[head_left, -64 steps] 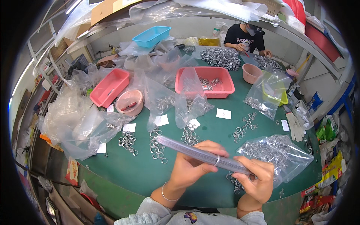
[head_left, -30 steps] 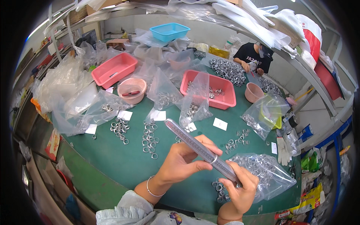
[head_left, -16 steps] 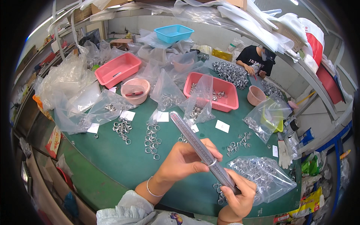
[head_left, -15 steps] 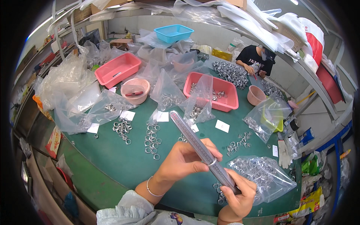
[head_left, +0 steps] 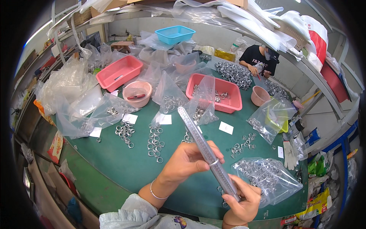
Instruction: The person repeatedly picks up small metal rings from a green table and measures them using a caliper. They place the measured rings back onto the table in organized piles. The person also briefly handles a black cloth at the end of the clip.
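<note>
While the right hand (head_left: 243, 196) clasps the lower, thicker end of a grey stick (head_left: 204, 147) with its fingers wrapped in, the left hand (head_left: 187, 159) is bent in a loose pinch about the stick's middle, thumb on one side and fingers on the other. A silver ring (head_left: 214, 163) sits around the stick there, right by the left thumb. Both are held up, tilted, above the table (head_left: 126, 164); the left wrist wears a thin bracelet (head_left: 156, 194).

One stick and one ring are in hand. Two pink trays (head_left: 114, 70) and one blue tray (head_left: 174, 36) stand farther off, and at least six white cards (head_left: 226, 128) lie about. One pink bowl (head_left: 143, 102) has a red tool (head_left: 136, 96) in it. Loose rings (head_left: 155, 143) lie in clusters, too many to count, and a clear bag of rings (head_left: 268, 177) is near the right hand.

The tabletop is green with a curved-looking near edge. Across it, one person in a black shirt (head_left: 253, 55) sits by a heap of rings (head_left: 232, 74), under a shelf piled with plastic sheets (head_left: 213, 15).
</note>
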Action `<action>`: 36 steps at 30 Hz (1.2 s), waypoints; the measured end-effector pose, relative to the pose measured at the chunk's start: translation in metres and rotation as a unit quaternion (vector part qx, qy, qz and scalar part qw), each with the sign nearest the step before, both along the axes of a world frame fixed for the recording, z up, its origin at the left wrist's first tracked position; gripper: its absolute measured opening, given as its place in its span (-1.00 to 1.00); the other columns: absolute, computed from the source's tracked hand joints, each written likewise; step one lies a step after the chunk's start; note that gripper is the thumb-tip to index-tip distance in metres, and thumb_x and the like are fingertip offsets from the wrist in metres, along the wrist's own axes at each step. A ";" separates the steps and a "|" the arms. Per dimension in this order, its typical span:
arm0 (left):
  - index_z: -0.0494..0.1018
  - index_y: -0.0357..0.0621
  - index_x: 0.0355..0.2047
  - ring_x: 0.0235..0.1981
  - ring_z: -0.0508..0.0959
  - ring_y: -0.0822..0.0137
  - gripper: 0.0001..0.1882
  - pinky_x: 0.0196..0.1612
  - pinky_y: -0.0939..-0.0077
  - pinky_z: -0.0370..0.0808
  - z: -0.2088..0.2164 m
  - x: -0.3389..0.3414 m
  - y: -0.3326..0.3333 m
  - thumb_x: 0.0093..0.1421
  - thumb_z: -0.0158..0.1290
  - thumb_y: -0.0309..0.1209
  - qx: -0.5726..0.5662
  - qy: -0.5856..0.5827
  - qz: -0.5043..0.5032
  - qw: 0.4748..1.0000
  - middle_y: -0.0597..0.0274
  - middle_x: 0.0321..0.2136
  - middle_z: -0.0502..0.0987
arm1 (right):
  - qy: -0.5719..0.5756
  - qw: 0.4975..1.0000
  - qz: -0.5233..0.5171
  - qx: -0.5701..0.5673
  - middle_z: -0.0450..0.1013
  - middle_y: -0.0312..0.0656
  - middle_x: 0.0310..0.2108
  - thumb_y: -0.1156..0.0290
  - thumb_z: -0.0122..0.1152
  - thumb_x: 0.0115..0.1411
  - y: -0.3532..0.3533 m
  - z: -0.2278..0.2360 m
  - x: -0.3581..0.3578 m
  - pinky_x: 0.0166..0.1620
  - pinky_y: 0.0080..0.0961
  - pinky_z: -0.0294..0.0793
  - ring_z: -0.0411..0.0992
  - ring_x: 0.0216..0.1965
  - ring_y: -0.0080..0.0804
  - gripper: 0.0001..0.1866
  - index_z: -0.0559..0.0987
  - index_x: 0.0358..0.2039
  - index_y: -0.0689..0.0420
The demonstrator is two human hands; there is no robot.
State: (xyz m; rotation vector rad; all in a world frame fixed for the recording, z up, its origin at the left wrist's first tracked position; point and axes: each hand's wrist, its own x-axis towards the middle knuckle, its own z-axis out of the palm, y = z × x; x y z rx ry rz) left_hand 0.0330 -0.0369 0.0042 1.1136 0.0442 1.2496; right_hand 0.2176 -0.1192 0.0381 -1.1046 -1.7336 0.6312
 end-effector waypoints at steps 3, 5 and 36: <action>0.46 -0.34 -0.25 -0.27 0.42 0.30 -0.55 -0.23 0.49 0.34 0.009 0.009 -0.011 0.00 0.21 -0.19 -0.107 0.017 0.053 0.993 0.12 -0.35 0.45 | 0.046 0.995 0.007 -0.090 0.45 -0.14 -0.60 0.47 0.29 -0.14 -0.005 0.007 0.000 -0.58 -0.73 0.33 0.37 -0.71 -0.59 -0.51 0.45 -0.20 0.52; 0.40 -0.35 -0.16 -0.19 0.45 0.32 -0.59 -0.11 0.44 0.37 0.001 0.007 -0.008 0.07 0.15 -0.30 -0.106 -0.008 0.006 0.994 0.13 -0.27 0.46 | 0.128 0.989 0.035 -0.069 0.45 -0.10 -0.62 0.53 0.23 -0.10 -0.004 0.001 -0.005 -0.64 -0.72 0.29 0.34 -0.75 -0.59 -0.52 0.41 -0.17 0.57; 0.28 -0.34 -0.14 -0.22 0.33 0.33 -0.68 -0.07 0.51 0.33 -0.005 -0.056 0.027 0.24 -0.07 -0.31 -0.078 -0.306 0.339 0.886 0.16 -0.29 0.37 | -0.094 0.983 0.107 -0.120 0.21 -0.27 -0.75 0.49 0.13 0.05 0.018 -0.007 -0.024 -0.63 -0.60 0.13 0.20 -0.70 -0.58 -0.84 0.42 -0.35 0.24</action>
